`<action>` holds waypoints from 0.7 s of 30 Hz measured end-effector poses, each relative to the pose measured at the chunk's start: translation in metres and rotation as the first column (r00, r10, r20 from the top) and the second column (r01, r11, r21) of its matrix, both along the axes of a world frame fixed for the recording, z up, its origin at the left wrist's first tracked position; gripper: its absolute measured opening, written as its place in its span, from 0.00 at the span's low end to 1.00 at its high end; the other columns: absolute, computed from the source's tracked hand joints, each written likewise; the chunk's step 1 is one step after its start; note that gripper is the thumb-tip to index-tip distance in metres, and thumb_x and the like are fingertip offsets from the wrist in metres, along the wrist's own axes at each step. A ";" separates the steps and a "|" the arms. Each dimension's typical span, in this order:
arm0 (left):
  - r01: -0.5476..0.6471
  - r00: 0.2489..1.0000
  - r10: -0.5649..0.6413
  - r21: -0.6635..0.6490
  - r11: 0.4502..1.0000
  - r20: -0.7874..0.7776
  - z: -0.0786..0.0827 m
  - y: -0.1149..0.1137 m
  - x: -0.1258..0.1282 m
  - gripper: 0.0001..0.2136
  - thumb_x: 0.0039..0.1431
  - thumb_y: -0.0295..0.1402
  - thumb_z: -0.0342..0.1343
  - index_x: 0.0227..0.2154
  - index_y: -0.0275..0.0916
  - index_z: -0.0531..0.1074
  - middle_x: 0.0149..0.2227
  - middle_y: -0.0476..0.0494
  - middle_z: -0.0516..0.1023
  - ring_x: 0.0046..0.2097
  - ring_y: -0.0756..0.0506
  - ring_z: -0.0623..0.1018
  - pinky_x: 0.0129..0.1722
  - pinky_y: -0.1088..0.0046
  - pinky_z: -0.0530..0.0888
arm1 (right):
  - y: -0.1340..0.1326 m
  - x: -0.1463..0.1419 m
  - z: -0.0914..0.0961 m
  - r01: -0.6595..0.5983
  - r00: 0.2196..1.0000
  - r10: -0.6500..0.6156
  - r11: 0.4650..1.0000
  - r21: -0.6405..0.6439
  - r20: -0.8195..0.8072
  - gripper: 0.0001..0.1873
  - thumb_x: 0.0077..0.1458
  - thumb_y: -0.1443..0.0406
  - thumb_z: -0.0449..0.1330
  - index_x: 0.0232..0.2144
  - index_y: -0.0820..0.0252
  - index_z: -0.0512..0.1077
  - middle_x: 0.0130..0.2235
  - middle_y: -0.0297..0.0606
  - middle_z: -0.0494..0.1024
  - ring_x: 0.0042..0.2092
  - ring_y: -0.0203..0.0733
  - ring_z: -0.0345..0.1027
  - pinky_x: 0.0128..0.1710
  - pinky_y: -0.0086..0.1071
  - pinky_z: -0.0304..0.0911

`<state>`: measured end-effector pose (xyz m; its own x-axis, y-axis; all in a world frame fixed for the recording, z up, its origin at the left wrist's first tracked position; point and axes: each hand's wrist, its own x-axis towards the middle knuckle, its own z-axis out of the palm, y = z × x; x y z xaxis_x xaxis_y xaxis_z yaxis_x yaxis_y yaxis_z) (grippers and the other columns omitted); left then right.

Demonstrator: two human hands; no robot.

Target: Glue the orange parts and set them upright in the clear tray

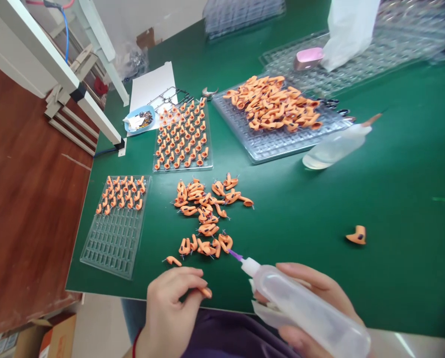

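Observation:
Near the front edge of the table, my left hand (pixel 173 306) pinches a small orange plastic part (pixel 206 292), mostly hidden by the fingers. My right hand (pixel 328 293) is wrapped round a translucent squeeze bottle (pixel 300 308) with a purple needle tip (pixel 235 254). The bottle leans left, its tip beside the nearest parts of a loose pile of orange parts (pixel 208 229). Something white, like folded tissue (pixel 270 314), shows between that hand and the bottle. One orange part (pixel 173 261) lies just beyond my left hand, and a lone orange piece (pixel 357 235) rests at the right.
A partly filled clear tray (pixel 110 243) lies at left, with a full tray (pixel 183 169) behind it. A stacked tray (pixel 257 154) bears a heap of orange parts (pixel 274 104). Another bottle (pixel 330 148) leans nearby. A blue dish (pixel 151 113) and pink box (pixel 308 58) stand farther back.

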<state>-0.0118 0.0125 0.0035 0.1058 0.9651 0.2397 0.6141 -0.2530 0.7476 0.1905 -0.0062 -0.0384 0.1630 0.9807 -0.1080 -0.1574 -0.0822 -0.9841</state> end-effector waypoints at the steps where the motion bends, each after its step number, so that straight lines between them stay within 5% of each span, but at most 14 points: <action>1: -0.002 1.000 0.002 0.014 1.000 -0.007 -0.003 -0.001 0.002 0.07 0.63 0.22 0.62 0.32 0.41 0.78 0.35 0.49 0.83 0.35 0.50 0.84 0.38 0.81 0.78 | 0.000 0.002 -0.003 -0.014 0.999 0.013 1.000 0.019 0.035 0.27 0.52 0.42 0.70 0.49 0.43 0.75 0.39 0.34 0.81 0.35 0.40 0.78 0.37 0.27 0.74; 9: 0.041 0.934 0.062 0.279 0.960 -0.351 -0.022 -0.011 0.004 0.08 0.64 0.19 0.58 0.41 0.37 0.78 0.29 0.48 0.76 0.30 0.48 0.74 0.32 0.71 0.71 | -0.002 0.011 -0.016 -0.136 0.957 0.084 0.975 0.177 0.277 0.23 0.64 0.41 0.57 0.52 0.42 0.74 0.46 0.34 0.82 0.43 0.41 0.79 0.47 0.25 0.71; 13: 0.067 0.926 0.050 0.293 0.954 -0.374 -0.025 -0.013 0.003 0.10 0.64 0.17 0.58 0.43 0.36 0.77 0.29 0.48 0.76 0.31 0.48 0.73 0.33 0.70 0.68 | -0.004 0.012 -0.020 -0.171 0.915 0.064 0.956 0.239 0.397 0.20 0.67 0.44 0.54 0.53 0.42 0.73 0.46 0.33 0.83 0.48 0.43 0.78 0.57 0.28 0.65; 21: 0.054 0.934 0.052 0.285 0.957 -0.354 -0.025 -0.012 0.004 0.10 0.64 0.17 0.58 0.42 0.36 0.77 0.29 0.49 0.75 0.31 0.48 0.72 0.33 0.70 0.67 | -0.001 0.013 -0.019 -0.242 0.878 0.107 0.940 0.240 0.466 0.18 0.68 0.45 0.54 0.52 0.43 0.72 0.43 0.33 0.83 0.45 0.43 0.78 0.55 0.30 0.67</action>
<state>-0.0081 0.0004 -0.0220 0.2360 0.8608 0.4509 0.8242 -0.4231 0.3763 0.2031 -0.0075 -0.0578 -0.0492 0.9744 0.2192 0.2872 0.2240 -0.9313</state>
